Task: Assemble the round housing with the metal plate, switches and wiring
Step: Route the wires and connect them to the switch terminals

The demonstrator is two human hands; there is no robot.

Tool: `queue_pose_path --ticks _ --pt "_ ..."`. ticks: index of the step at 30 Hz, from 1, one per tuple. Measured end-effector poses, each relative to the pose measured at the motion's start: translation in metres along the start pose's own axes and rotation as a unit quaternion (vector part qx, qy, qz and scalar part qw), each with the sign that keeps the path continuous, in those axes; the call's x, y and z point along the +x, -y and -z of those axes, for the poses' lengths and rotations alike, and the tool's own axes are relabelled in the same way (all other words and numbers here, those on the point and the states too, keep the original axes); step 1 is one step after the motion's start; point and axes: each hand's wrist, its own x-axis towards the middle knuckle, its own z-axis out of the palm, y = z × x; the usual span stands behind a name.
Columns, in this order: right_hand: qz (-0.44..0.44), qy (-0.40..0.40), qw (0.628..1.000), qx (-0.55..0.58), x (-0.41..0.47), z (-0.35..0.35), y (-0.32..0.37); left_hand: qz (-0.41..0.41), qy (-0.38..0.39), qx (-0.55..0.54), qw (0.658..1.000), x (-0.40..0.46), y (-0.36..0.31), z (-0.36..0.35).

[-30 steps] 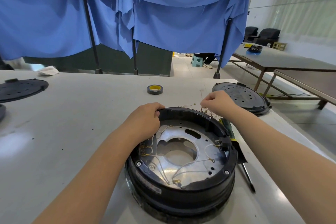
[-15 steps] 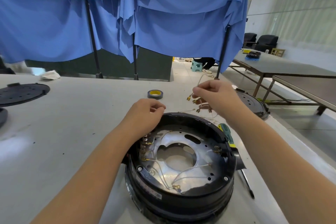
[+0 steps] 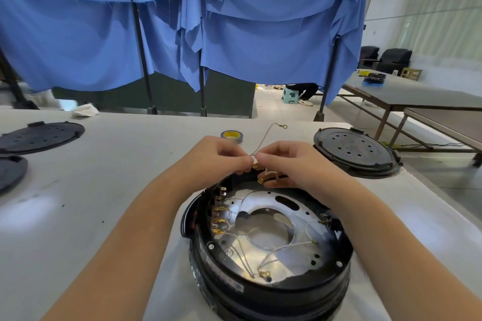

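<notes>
Above round housing (image 3: 268,292), both hands pinching wiring (image 3: 263,142), label unreadable

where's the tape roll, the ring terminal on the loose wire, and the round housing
tape roll (image 3: 232,135): head view, on its yellow core.
ring terminal (image 3: 283,126): head view, on the brass ring at the loose wire's far end.
round housing (image 3: 271,292): head view, on its black outer wall nearest the camera.
</notes>
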Motion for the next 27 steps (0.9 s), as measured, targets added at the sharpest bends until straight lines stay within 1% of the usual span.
queue_pose_path --ticks 3,6,12,16,22,24,27 --pt "-0.012 0.024 1.000 -0.014 -0.003 0.004 -0.001 0.007 -0.007 -0.005 1.000 0.000 -0.001 0.003" --pt "-0.018 0.018 1.000 -0.008 -0.004 0.008 -0.001 0.008 -0.003 -0.004 1.000 -0.001 -0.001 0.005" --pt "0.006 0.003 0.997 -0.071 -0.004 0.013 -0.001 0.033 0.032 0.027 0.999 -0.003 -0.001 0.012" --pt "0.010 -0.015 0.997 -0.079 -0.003 0.016 -0.003 0.048 0.072 0.061 0.994 -0.004 0.000 0.014" --pt "0.022 -0.027 0.994 -0.108 -0.003 0.017 -0.003 0.061 0.109 0.098 0.987 -0.005 0.001 0.013" --pt "0.015 -0.025 0.995 -0.094 -0.004 0.019 -0.002 0.059 0.104 0.097 0.988 -0.005 0.001 0.013" --pt "0.000 -0.001 0.998 -0.068 -0.005 0.019 -0.001 0.047 0.063 0.080 0.994 -0.003 0.002 0.012"
